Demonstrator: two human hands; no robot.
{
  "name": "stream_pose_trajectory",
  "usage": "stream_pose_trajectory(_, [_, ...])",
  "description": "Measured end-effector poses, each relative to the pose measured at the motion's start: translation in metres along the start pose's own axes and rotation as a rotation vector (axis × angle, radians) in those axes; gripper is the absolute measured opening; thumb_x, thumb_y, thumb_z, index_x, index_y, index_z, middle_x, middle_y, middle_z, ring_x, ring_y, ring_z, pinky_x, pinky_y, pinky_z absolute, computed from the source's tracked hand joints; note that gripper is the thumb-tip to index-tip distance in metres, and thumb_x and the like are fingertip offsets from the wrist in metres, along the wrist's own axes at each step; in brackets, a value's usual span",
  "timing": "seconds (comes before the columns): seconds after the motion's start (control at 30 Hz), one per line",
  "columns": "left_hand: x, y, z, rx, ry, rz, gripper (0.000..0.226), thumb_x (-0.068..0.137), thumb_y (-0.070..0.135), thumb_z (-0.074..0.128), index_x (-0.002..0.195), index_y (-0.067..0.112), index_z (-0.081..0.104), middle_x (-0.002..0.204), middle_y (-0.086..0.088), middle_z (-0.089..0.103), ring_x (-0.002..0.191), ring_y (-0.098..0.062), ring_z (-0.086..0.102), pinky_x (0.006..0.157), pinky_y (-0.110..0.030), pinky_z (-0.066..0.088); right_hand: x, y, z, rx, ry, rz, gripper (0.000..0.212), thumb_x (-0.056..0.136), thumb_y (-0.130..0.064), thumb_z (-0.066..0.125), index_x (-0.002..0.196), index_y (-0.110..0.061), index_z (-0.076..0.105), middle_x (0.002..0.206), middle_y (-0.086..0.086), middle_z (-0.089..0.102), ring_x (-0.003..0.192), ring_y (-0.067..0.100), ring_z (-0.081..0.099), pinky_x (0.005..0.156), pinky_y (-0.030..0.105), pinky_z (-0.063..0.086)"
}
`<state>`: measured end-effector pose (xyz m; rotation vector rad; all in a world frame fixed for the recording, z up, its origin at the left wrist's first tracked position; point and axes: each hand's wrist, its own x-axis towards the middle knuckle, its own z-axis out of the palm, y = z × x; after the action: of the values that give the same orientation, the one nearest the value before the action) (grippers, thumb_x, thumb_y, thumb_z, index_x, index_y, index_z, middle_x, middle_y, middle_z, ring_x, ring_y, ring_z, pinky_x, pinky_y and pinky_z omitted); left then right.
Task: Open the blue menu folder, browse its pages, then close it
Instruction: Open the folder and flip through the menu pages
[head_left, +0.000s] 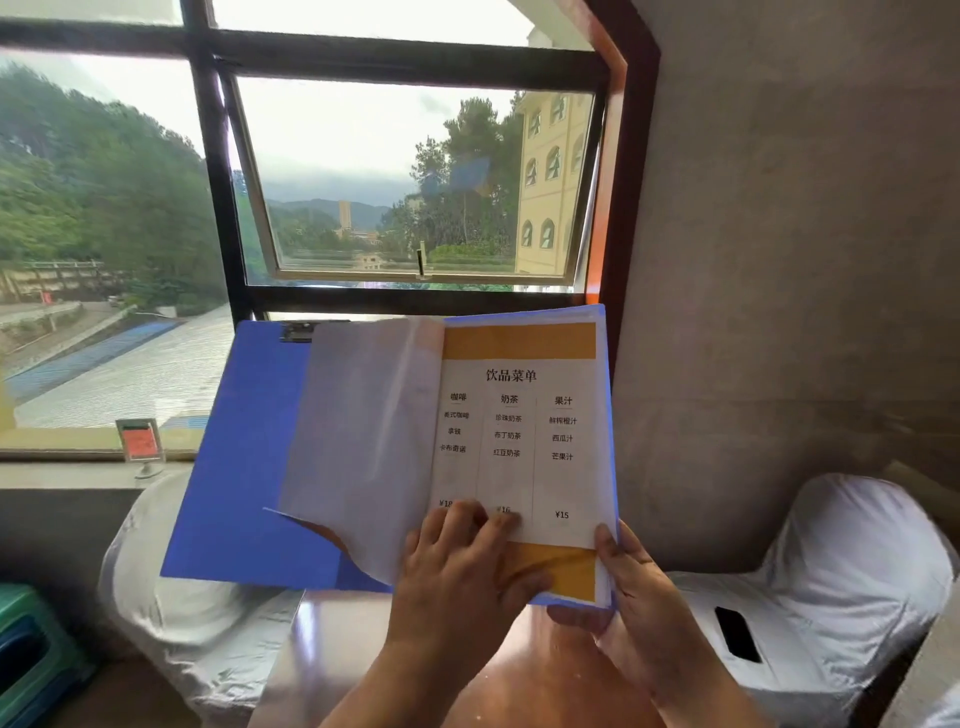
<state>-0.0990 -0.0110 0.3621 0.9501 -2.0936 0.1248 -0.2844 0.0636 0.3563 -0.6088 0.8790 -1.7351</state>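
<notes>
Above the wooden tabletop (332, 639), held up before the window (332, 171), the blue menu folder (244, 457) stands open and tilted toward the viewer. Its right side carries a drinks menu page (524, 431) with orange bands at top and bottom; three columns of small print are hard to read, and the lowest price row is partly hidden by fingers. A translucent sleeve page (363, 441) arches leftward mid-turn, covering much of the left cover, where a black clip (298, 331) shows at the top edge. The left hand (462, 566) presses its fingers on the lower part of the menu page, by the spine. The right hand (628, 597) grips the folder's lower right corner, thumb in front. Both forearms are cut off by the bottom edge. White-covered chairs (852, 566) flank the tabletop; a dark phone-like object (737, 634) lies on the right one. A small sign holder (140, 441) stands on the sill.
</notes>
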Motion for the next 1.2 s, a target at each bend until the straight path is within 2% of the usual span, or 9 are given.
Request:
stream_pose_trajectory(0.13, [0.004,0.0,0.0,-0.019,0.067,0.061,0.027,0.09,0.055,0.062,0.084,0.029,0.067,0.088,0.01,0.064,0.086,-0.024,0.062,0.072,-0.04,0.055,0.0,-0.001,0.002,-0.044,0.015,-0.023,0.033,0.089,-0.033,0.062,0.117,-0.021,0.075,0.117,0.025,0.074,0.088,0.044,0.075,0.069,0.059,0.06])
stream_pose_trajectory(0.27, [0.008,-0.008,0.001,-0.16,0.131,-0.007,0.016,0.092,0.038,0.064,0.08,0.026,0.063,0.08,0.01,0.065,0.076,-0.021,0.061,0.07,-0.033,0.049,0.001,-0.004,-0.003,-0.032,-0.003,-0.037,0.03,0.092,-0.03,0.058,0.112,-0.018,0.077,0.101,0.02,0.079,0.077,0.039,0.077,0.055,0.051,0.063])
stream_pose_trajectory(0.43, [0.006,-0.026,-0.004,-0.707,0.277,-0.584,0.021,0.095,0.035,0.069,0.08,0.021,0.065,0.062,0.009,0.065,0.057,-0.018,0.054,0.058,-0.025,0.042,0.003,-0.009,-0.012,-0.064,0.048,-0.08,0.028,0.097,-0.031,0.057,0.113,-0.02,0.077,0.101,0.014,0.079,0.075,0.033,0.076,0.049,0.043,0.06])
stream_pose_trajectory(0.53, [0.005,-0.047,-0.004,-1.075,0.371,-0.91,0.03,0.098,0.045,0.063,0.085,0.018,0.064,0.056,0.004,0.063,0.05,-0.017,0.055,0.066,-0.042,0.052,0.006,-0.009,-0.017,-0.069,0.073,-0.097,0.028,0.103,-0.03,0.052,0.112,-0.024,0.077,0.104,0.013,0.08,0.076,0.032,0.077,0.05,0.043,0.06])
stream_pose_trajectory(0.67, [-0.001,-0.063,-0.006,-1.079,0.365,-1.061,0.025,0.103,0.03,0.059,0.101,0.005,0.059,0.072,-0.015,0.063,0.056,-0.027,0.057,0.061,-0.039,0.052,0.007,-0.012,-0.017,-0.061,0.087,-0.101,0.029,0.105,-0.028,0.05,0.106,-0.027,0.08,0.102,0.011,0.081,0.075,0.03,0.078,0.049,0.042,0.061])
stream_pose_trajectory(0.83, [-0.007,-0.052,-0.022,-0.626,0.46,-0.9,0.027,0.092,0.028,0.069,0.085,0.009,0.05,0.071,-0.004,0.054,0.074,-0.038,0.058,0.073,-0.043,0.043,0.007,-0.011,-0.012,-0.049,0.086,-0.092,0.027,0.105,-0.029,0.052,0.114,-0.026,0.077,0.111,0.013,0.079,0.086,0.034,0.078,0.055,0.046,0.062])
stream_pose_trajectory(0.93, [-0.011,-0.031,-0.032,-0.273,0.407,-0.361,0.021,0.091,0.03,0.068,0.079,0.023,0.053,0.069,0.007,0.053,0.063,-0.026,0.058,0.064,-0.039,0.046,0.007,-0.008,-0.008,-0.047,0.085,-0.075,0.028,0.104,-0.033,0.053,0.121,-0.025,0.074,0.125,0.017,0.073,0.105,0.042,0.074,0.068,0.053,0.064])
stream_pose_trajectory(1.03, [-0.005,-0.015,-0.02,-0.105,0.145,0.076,0.028,0.088,0.05,0.069,0.099,0.025,0.072,0.091,0.006,0.064,0.086,-0.023,0.064,0.079,-0.037,0.053,0.006,-0.004,0.002,-0.042,0.063,-0.05,0.031,0.1,-0.034,0.055,0.123,-0.022,0.072,0.129,0.022,0.07,0.107,0.047,0.072,0.067,0.055,0.063])
stream_pose_trajectory(1.2, [0.003,-0.003,-0.005,0.032,-0.002,-0.002,0.062,0.076,0.078,0.061,0.12,0.035,0.068,0.104,0.012,0.061,0.098,-0.019,0.06,0.08,-0.038,0.056,0.003,-0.007,0.008,-0.056,0.009,-0.052,0.036,0.096,-0.035,0.055,0.126,-0.02,0.069,0.124,0.023,0.071,0.098,0.046,0.072,0.062,0.052,0.064])
